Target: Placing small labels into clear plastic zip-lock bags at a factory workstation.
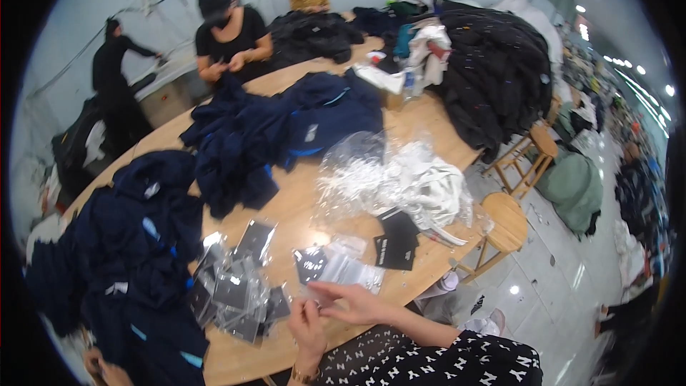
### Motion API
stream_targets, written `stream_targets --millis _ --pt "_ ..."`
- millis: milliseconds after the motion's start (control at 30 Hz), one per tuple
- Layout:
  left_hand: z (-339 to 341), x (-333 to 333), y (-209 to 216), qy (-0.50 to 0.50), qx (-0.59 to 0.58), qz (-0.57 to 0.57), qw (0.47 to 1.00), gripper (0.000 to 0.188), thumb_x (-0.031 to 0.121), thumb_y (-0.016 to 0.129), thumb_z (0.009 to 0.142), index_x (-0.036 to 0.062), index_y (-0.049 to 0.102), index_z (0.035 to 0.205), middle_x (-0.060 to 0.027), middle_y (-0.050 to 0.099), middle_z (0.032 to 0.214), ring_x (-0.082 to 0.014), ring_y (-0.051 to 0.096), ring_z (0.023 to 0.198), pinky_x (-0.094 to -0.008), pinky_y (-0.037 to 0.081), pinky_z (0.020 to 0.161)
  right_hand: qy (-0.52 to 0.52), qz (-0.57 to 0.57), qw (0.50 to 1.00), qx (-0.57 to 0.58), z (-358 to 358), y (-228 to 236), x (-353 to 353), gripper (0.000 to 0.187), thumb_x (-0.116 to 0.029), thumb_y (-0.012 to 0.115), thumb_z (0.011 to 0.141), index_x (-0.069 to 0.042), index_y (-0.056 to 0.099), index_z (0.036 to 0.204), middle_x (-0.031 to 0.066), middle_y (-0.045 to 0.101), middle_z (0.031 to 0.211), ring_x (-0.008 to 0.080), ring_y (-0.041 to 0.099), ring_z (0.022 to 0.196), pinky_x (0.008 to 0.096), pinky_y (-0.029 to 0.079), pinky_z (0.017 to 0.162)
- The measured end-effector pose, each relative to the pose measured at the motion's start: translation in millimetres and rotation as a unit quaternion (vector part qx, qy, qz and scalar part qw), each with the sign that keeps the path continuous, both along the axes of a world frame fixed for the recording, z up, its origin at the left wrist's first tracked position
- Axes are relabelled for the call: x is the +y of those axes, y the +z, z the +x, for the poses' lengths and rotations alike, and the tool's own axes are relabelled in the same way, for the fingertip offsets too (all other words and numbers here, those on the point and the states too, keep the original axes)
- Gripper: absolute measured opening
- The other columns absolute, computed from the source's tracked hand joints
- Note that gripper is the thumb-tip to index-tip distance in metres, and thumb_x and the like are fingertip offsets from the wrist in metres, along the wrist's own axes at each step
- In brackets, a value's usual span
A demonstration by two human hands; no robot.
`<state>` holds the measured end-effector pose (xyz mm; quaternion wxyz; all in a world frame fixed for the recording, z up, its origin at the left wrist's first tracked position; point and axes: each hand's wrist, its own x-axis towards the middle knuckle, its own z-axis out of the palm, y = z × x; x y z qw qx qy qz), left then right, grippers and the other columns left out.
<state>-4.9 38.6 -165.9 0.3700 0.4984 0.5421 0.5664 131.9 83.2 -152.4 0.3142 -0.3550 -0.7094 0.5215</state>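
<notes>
My left hand (307,325) is closed in a pinch near the table's front edge, with a bracelet at its wrist. My right hand (355,305) meets it from the right, fingers reaching across and thumb pressed in. Whatever lies between them is too small and hidden to make out. Just beyond are clear plastic bags (349,270) and a black card in a clear bag (309,263). Left of my hands lies a loose pile of clear bags with black cards (232,292). A stack of black cards (397,240) rests to the right.
Navy garments (136,243) cover the table's left side and middle. Behind the cards sit a bundle of white strings in plastic (354,179) and a dark garment heap (493,71). Wooden stools (504,220) stand at right. Another person's hand (103,368) shows lower left; co-workers stand beyond.
</notes>
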Motion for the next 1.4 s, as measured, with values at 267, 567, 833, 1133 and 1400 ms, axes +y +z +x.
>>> stream_targets --millis 267,567,833,1133,1400 --pt "-9 -4 -24 0.114 0.085 0.048 0.989 0.017 0.011 0.046 0.090 -0.0046 0.045 0.083 -0.0086 0.054 0.076 -0.0148 0.055 0.062 -0.0256 0.045 0.055 -0.109 0.145 0.983 -0.004 -28 -24 -19 0.030 -0.013 0.057 0.081 -0.003 0.047 0.107 0.0156 0.061 0.085 0.0327 0.061 0.075 0.0373 0.049 0.062" --pt "-6 -5 -8 0.038 0.075 -0.027 0.996 0.015 0.010 0.052 0.087 -0.0018 0.050 0.079 -0.0078 0.056 0.072 -0.0125 0.052 0.062 -0.0240 0.044 0.054 -0.046 0.206 0.973 -0.095 -21 -39 -9 0.028 -0.015 0.051 0.082 -0.001 0.050 0.106 0.0145 0.060 0.086 0.0310 0.060 0.075 0.0364 0.048 0.062" --pt "-11 -6 14 -0.002 0.199 -0.112 0.973 0.014 0.010 0.051 0.087 -0.0036 0.051 0.083 -0.0109 0.057 0.074 -0.0166 0.059 0.070 -0.0278 0.050 0.058 0.022 0.150 0.986 -0.072 -17 -38 -5 0.017 -0.013 0.048 0.084 -0.002 0.048 0.097 0.0157 0.058 0.078 0.0335 0.058 0.071 0.0401 0.046 0.060" --pt "-18 -1 -17 -0.039 0.115 -0.149 0.981 0.021 0.015 0.046 0.090 -0.0051 0.051 0.090 -0.0153 0.060 0.082 -0.0188 0.061 0.071 -0.0281 0.052 0.059 -0.019 -0.023 0.994 0.103 -15 -41 -7 0.016 -0.018 0.046 0.088 -0.002 0.049 0.086 0.0153 0.057 0.072 0.0323 0.058 0.068 0.0347 0.044 0.059" --pt "0 -7 15 -0.072 0.288 -0.162 0.941 0.026 0.013 0.050 0.082 -0.0069 0.052 0.099 -0.0255 0.058 0.080 -0.0402 0.054 0.072 -0.0420 0.044 0.061 -0.184 0.073 0.980 0.005 -25 -53 -13 0.015 -0.018 0.047 0.088 -0.003 0.049 0.087 0.0118 0.055 0.072 0.0296 0.058 0.067 0.0361 0.045 0.057"
